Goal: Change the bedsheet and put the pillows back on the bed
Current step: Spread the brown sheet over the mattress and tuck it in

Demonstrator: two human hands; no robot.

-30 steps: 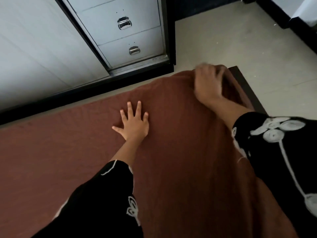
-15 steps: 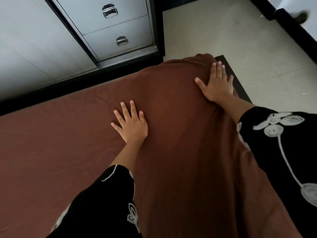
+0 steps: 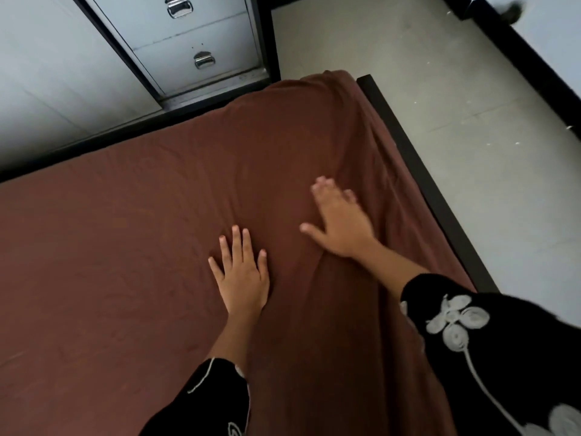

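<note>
A brown bedsheet (image 3: 132,247) covers the mattress and drapes over its far right corner and right side. My left hand (image 3: 241,272) lies flat on the sheet with the fingers spread and straight. A little to its right and farther away, my right hand (image 3: 339,225) also presses flat on the sheet, its fingertips blurred by motion. Soft folds run through the cloth between and around the two hands. No pillow is in view.
The dark bed frame (image 3: 421,171) runs along the right edge of the mattress. A grey metal cabinet with drawer handles (image 3: 195,42) stands just past the far side of the bed. Pale floor (image 3: 456,89) lies to the right, bounded by dark furniture (image 3: 534,64).
My right hand let go of the sheet at the far corner, flattened, and slid back along the sheet toward me. My left hand stayed flat in place. The view tilted down.
</note>
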